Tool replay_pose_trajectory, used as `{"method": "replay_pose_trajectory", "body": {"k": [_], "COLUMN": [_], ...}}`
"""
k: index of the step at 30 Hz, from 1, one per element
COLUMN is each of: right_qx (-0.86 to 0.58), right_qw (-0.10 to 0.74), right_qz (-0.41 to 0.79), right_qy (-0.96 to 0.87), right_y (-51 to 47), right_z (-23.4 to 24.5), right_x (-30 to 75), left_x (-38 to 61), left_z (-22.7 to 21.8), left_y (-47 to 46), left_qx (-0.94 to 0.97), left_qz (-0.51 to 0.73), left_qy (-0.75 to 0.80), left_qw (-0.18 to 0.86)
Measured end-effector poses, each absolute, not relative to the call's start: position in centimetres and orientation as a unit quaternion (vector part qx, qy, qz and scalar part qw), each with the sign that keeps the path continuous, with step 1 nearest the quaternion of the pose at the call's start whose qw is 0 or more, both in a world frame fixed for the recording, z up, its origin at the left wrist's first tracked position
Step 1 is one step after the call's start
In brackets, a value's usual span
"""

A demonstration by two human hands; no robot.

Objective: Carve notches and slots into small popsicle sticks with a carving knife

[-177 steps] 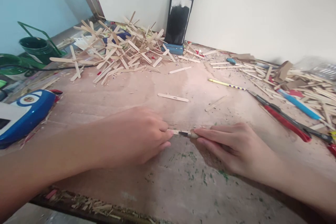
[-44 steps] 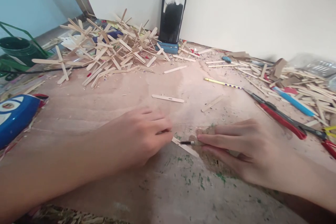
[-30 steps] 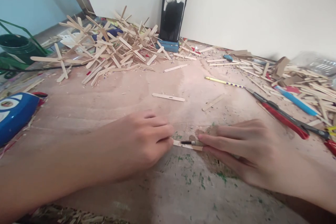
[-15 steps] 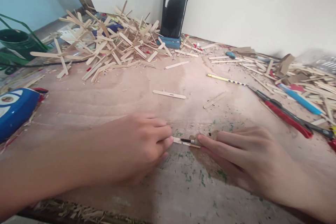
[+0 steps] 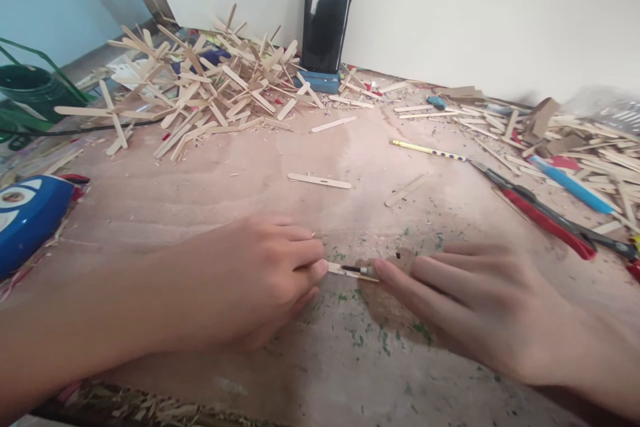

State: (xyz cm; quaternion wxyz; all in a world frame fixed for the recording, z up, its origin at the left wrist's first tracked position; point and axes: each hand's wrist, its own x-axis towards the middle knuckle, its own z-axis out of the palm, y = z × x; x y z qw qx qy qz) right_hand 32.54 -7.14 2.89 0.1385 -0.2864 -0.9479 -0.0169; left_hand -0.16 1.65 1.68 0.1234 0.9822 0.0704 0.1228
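My left hand (image 5: 280, 273) is closed on the left end of a flat wooden craft stick (image 5: 335, 268), pinning it against the wooden tabletop (image 5: 240, 193). In my right hand (image 5: 470, 300) is a slim craft knife (image 5: 367, 271), gripped low by its pale handle. Its dark tip rests on the stick, close to my left fingertips. My right fingers cover most of the handle. Beyond my hands lie a craft stick with a small slot (image 5: 320, 181) and another loose stick (image 5: 407, 189).
A tangled heap of craft sticks (image 5: 220, 93) lies at the back left, before a black phone (image 5: 327, 13) on a blue stand. Scissors (image 5: 540, 213), a pencil (image 5: 427, 150) and a blue-handled tool (image 5: 570, 183) lie at right. A blue object (image 5: 35, 220) stands at left.
The view has shifted slightly. My right hand has stirred a little, its knife tip still on the stick. My left hand holds the stick as before.
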Motion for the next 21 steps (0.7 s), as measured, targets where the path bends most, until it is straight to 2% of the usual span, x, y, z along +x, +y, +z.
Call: {"method": "replay_pose_trajectory", "body": {"k": [4, 9, 14, 18, 21], "right_qx": [-0.262, -0.273, -0.295, -0.314, -0.344], "right_qw": [0.151, 0.134, 0.164, 0.146, 0.163], "right_qz": [-0.067, -0.059, -0.053, 0.003, 0.045], "right_qy": [-0.951, -0.951, -0.940, -0.938, -0.923], "right_y": [-7.7, -8.6, -8.5, -7.9, -7.7], "right_z": [2.1, 1.9, 2.1, 2.6, 2.9], "right_x": [33.1, 33.1, 32.7, 32.0, 31.5], "left_x": [-0.3, -0.3, -0.4, -0.7, -0.8], "left_z": [1.4, 1.3, 1.4, 1.2, 1.0], "left_y": [1.7, 1.7, 1.7, 1.5, 1.4], "left_qx": [0.982, 0.982, 0.981, 0.983, 0.983], "left_qz": [0.121, 0.124, 0.123, 0.108, 0.109], "left_qy": [0.071, 0.072, 0.073, 0.078, 0.082], "left_qw": [0.123, 0.123, 0.128, 0.127, 0.124]}}
